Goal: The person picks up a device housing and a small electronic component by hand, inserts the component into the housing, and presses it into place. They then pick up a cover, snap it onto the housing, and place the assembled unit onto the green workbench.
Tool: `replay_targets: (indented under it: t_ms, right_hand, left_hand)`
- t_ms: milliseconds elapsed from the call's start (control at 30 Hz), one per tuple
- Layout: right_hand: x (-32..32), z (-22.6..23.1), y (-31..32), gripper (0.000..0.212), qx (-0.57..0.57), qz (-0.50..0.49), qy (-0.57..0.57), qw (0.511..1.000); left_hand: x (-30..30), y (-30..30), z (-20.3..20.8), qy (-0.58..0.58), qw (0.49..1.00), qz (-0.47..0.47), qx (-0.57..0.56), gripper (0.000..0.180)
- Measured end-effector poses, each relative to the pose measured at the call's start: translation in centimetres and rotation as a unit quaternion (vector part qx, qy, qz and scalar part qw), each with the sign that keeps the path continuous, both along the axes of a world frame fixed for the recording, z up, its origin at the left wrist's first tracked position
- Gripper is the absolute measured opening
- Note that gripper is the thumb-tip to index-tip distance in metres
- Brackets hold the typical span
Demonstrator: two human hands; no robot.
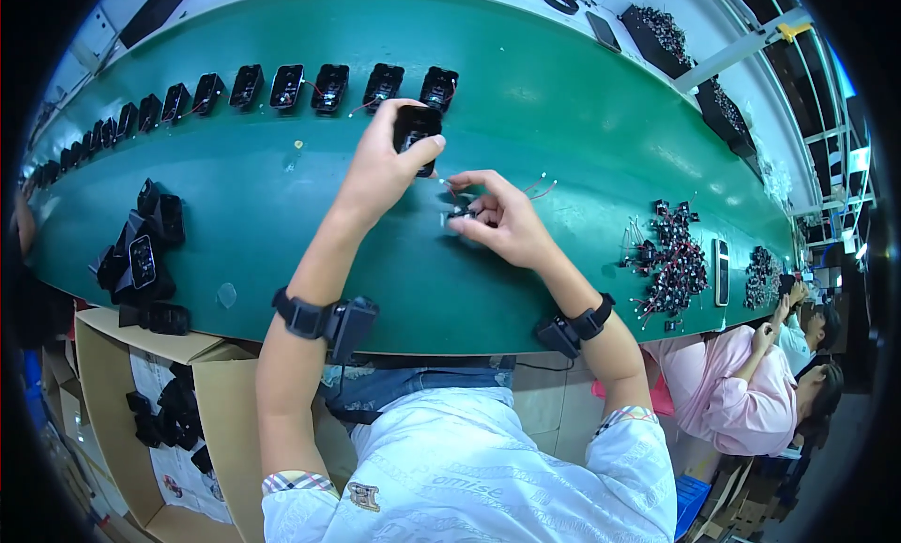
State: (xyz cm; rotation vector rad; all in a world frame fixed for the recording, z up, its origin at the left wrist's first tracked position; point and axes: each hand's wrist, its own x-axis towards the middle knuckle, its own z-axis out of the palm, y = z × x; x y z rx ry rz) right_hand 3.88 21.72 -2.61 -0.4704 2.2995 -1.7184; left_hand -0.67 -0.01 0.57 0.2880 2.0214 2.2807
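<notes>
Best to keep the black case (pixel 416 130) steady over the green table (pixel 450 308), clamped between thumb and fingers of the left hand (pixel 379 163), and to handle the small dark part (pixel 459 213), pinched in the right hand (pixel 508 220), lightly and clear of the loose wires (pixel 542 188) alongside. Hard to make out the case's covered side and, behind fingers, the part's exact shape.
</notes>
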Motion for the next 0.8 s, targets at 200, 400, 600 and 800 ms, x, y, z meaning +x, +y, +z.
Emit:
replay_targets:
  t_ms: [200,400,600,800]
  right_hand:
    - [0.0,-1.0,1.0,0.037,-0.141,-0.038,-0.055,0.988]
    - [-0.5,-0.6,1.5,0.021,-0.208,-0.024,-0.096,0.973]
    - [-0.4,0.0,1.7,0.021,-0.291,-0.077,-0.141,0.943]
    - [-0.2,-0.2,2.4,0.02,-0.268,-0.088,-0.105,0.954]
  left_hand:
    - [-0.3,1.4,-3.6,-0.034,0.996,-0.038,0.068,0.047]
    - [0.2,1.4,-3.8,-0.031,0.993,-0.074,0.082,0.057]
    - [0.6,1.5,-3.5,-0.033,0.983,-0.122,0.13,0.074]
    - [0.9,1.9,-3.6,-0.045,0.979,-0.158,0.118,0.083]
